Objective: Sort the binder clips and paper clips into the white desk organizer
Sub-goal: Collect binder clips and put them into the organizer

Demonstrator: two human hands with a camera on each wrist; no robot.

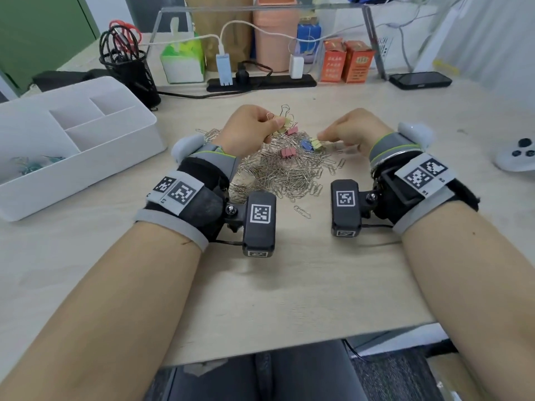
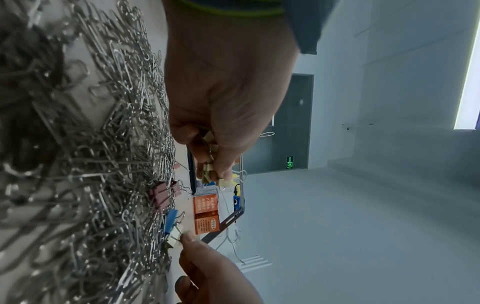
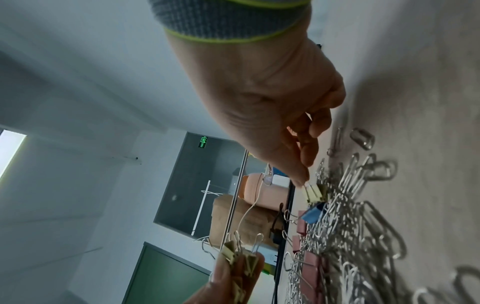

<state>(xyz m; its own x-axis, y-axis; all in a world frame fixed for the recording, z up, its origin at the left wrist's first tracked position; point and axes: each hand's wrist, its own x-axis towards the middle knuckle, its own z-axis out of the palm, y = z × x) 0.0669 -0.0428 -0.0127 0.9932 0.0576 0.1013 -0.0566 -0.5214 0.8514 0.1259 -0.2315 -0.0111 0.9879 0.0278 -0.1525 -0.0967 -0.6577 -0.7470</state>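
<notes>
A heap of silver paper clips [image 1: 286,172] lies mid-desk with pink binder clips [image 1: 288,152] and a blue binder clip [image 1: 306,144] on it. My left hand [image 1: 275,123] hovers over the heap's far side and grips a bunch of yellow binder clips [image 2: 209,170]. My right hand [image 1: 322,137] pinches one yellow binder clip [image 3: 313,193] that still lies on the heap beside the blue binder clip [image 3: 313,214]. The white desk organizer [image 1: 72,140] stands to the left, with a few teal clips [image 1: 31,166] in its front compartment.
A black mesh pen holder [image 1: 130,70] stands behind the organizer. A power strip [image 1: 260,82], tissue box [image 1: 182,62], orange boxes [image 1: 347,63] and a phone [image 1: 419,80] line the back. A white controller [image 1: 518,157] lies at the right. One loose paper clip [image 1: 302,211] lies near me.
</notes>
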